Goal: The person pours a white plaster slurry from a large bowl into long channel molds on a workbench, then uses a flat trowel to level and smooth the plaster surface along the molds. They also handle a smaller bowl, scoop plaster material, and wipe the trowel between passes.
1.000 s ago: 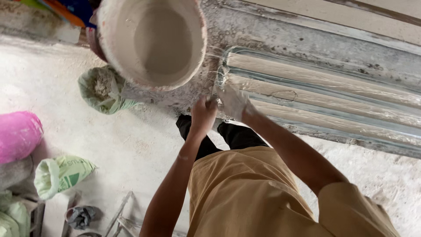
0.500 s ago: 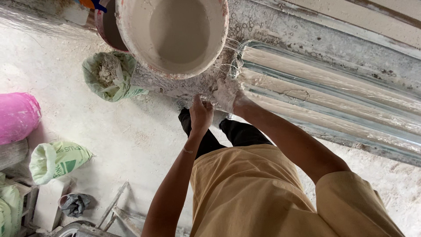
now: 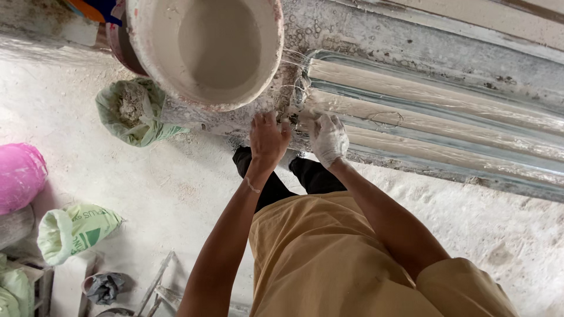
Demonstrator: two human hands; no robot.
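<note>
A long ridged mould [image 3: 435,126] coated with wet plaster lies on a grey workbench [image 3: 411,44]. My left hand [image 3: 267,139] presses on the bench edge at the mould's left end, fingers spread among thin fibres. My right hand [image 3: 327,138], white with plaster, rests on the mould's near left corner, fingers curled against it. A large round bucket [image 3: 205,50] with plaster inside stands just left of the mould, above my left hand.
A green sack [image 3: 132,111] of powder leans under the bucket. A pink sack [image 3: 20,176] and another green sack [image 3: 73,232] lie on the dusty floor at left. Metal rods [image 3: 155,290] and a dark cloth bundle [image 3: 103,287] sit at bottom left.
The view has shifted, so bucket and mould sit further right and lower in frame. Both hands stay at the mould's left end, with the left hand now flatter on the bench edge.
</note>
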